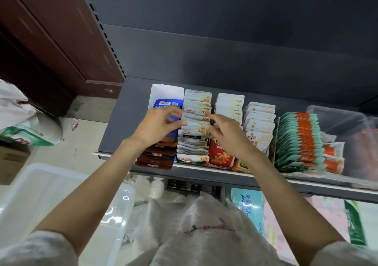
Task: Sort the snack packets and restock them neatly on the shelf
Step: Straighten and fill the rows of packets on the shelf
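Note:
On the dark grey shelf [122,122] stand several rows of snack packets. My left hand [157,125] and my right hand [227,134] both pinch the white packets [196,110] in the second row, one from each side, near the row's middle. To the left lie brown packets [157,157] and a blue packet [167,104] in a white box. Right of my hands stand red-orange packets [222,157], two more white rows [259,120] and a teal-and-orange row [298,141].
A clear plastic bin [41,192] sits at lower left. A white plastic bag [204,224] lies below my arms. Tissue packs [249,204] fill the lower shelf. A clear box [347,134] stands at the shelf's right end. Brown cabinet [51,40] at left.

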